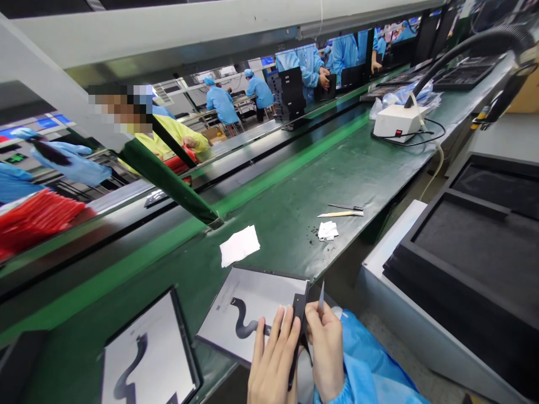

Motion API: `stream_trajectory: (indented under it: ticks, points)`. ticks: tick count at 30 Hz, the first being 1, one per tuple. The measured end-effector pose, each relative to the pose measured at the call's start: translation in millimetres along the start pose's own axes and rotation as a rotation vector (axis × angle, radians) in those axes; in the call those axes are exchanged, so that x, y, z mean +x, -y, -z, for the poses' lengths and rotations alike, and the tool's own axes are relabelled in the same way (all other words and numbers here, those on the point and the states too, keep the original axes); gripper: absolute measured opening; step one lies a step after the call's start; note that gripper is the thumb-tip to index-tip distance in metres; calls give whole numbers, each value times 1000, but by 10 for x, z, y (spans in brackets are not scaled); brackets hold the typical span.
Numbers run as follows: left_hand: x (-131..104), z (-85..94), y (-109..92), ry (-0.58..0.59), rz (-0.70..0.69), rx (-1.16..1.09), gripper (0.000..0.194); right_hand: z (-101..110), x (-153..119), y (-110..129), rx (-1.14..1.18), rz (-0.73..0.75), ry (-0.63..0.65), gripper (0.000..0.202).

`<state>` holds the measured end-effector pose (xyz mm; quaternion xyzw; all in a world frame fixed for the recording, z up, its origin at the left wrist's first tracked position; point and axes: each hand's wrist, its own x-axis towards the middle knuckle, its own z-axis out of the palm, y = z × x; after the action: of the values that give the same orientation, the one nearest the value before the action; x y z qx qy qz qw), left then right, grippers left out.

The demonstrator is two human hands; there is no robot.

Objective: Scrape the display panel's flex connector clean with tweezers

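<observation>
**Display panel [261,297] braced, pointed strip [322,297] pinched beside it**

The display panel, silver back up, juts over the near edge of the green surface [286,230]. The left hand's [275,353] grip has hold of it, fingers spread across the back and over one end of the dark ribbon cable [240,320]; the right hand's [327,342] grip pinches the pointed strip beside the panel's black edge. Good handling, I judge, means spreading the left fingers' pressure evenly, keeping weight off the cable, and holding the strip shallow so its tip spares the back. Since the panel overhangs, support from below also helps.

As for containers, black foam trays [442,292] stand stacked right of the panel, with recessed compartments; their floors are so dark that I cannot tell whether anything thin lies inside. More black trays [452,86] lie well beyond the panel, and a second panel [162,336] lies to its left.
</observation>
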<state>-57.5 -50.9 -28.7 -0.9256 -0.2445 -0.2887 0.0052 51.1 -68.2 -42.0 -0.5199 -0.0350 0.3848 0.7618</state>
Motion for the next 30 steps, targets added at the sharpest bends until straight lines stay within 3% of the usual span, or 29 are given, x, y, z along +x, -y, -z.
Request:
stream_trajectory:
  ticks: [12,30]
  points:
    - [0,-17,9,-23,-12,9,65,4,-40,16,26,-46,18,36]
    - [5,-50,34,-87,-28,38,60,-17,-24,8,-22,7,4,36]
